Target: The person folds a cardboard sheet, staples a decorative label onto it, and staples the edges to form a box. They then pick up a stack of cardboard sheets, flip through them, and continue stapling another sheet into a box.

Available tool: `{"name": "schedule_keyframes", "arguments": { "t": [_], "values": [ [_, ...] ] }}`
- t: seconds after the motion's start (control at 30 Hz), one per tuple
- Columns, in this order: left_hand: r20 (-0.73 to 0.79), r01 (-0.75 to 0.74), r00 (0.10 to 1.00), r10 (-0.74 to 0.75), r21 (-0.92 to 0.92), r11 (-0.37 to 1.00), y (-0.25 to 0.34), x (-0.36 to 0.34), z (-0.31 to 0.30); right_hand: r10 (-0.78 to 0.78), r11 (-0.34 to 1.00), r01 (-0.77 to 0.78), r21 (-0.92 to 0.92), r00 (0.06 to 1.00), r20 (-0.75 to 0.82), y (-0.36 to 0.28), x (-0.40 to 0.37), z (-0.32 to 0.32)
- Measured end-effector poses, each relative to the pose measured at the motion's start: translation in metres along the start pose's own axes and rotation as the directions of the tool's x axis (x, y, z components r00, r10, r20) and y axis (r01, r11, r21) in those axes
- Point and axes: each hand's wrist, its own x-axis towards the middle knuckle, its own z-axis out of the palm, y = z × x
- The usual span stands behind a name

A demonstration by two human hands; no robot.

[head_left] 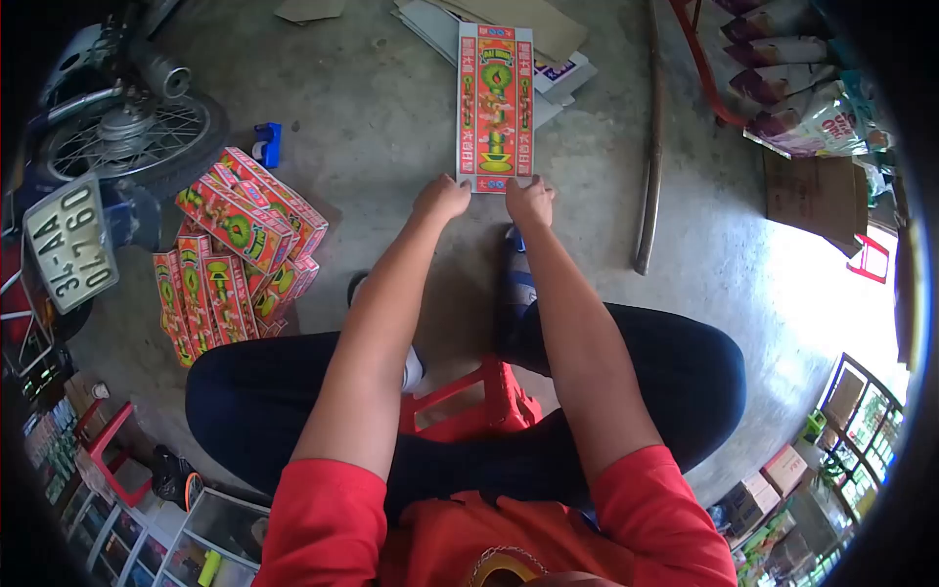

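Observation:
A long flat printed cardboard piece [497,108], red and green with pale edges, stretches away from me at the top centre. My left hand [445,199] pinches its near left corner, and my right hand [530,202] grips the near right corner. Beneath and beyond its far end lie loose flat cardboard sheets [553,34]. To the left, folded boxes with the same red print [240,220] are piled on the floor. A blue tape dispenser [266,145] stands just above that pile.
A motorcycle wheel [122,137] and licence plate [70,243] are at the left. A long pole [650,166] lies right of my hands. Bags [822,127] and a brown carton [812,196] stand at the upper right. A red stool [489,401] is beneath me.

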Motion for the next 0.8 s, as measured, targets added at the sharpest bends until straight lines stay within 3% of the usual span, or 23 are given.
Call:
{"name": "schedule_keyframes", "arguments": {
  "t": [0.07,0.1,0.2,0.43,0.53,0.63,0.73,0.77,0.8],
  "values": [
    [0.02,0.053,0.999,-0.051,-0.102,0.993,-0.002,-0.007,0.016,-0.033,0.998,0.031,-0.048,0.999,-0.036,0.011,-0.018,-0.005],
    [-0.044,0.013,0.999,-0.019,-0.128,0.992,0.018,0.034,0.01,-0.077,0.997,0.077,0.001,0.995,-0.064,-0.002,0.024,-0.002],
    [-0.063,-0.034,0.998,0.02,-0.233,0.972,0.011,0.023,0.006,-0.098,0.991,0.104,0.082,0.993,-0.068,0.011,0.016,0.001],
    [-0.268,-0.269,0.937,0.224,-0.143,0.952,0.025,-0.017,-0.06,-0.256,0.942,0.281,0.185,0.955,-0.148,0.002,0.012,0.007],
    [-0.368,-0.378,0.868,0.334,-0.054,0.924,0.025,-0.06,-0.117,-0.354,0.898,0.392,0.2,0.913,-0.202,-0.006,0.009,0.026],
    [-0.47,-0.428,0.787,0.4,0.052,0.902,0.011,-0.115,-0.168,-0.343,0.908,0.339,0.246,0.939,-0.027,-0.034,-0.029,0.017],
    [-0.608,-0.454,0.672,0.422,0.11,0.884,-0.013,-0.176,-0.216,-0.387,0.9,0.375,0.223,0.922,0.012,-0.058,-0.036,0.043],
    [-0.648,-0.449,0.637,0.418,0.129,0.884,-0.023,-0.197,-0.229,-0.453,0.859,0.44,0.262,0.891,-0.011,-0.064,-0.025,0.056],
    [-0.701,-0.494,0.576,0.42,0.111,0.862,-0.03,-0.222,-0.24,-0.413,0.859,0.349,0.374,0.905,0.104,-0.077,-0.013,0.064]
  ]
}}
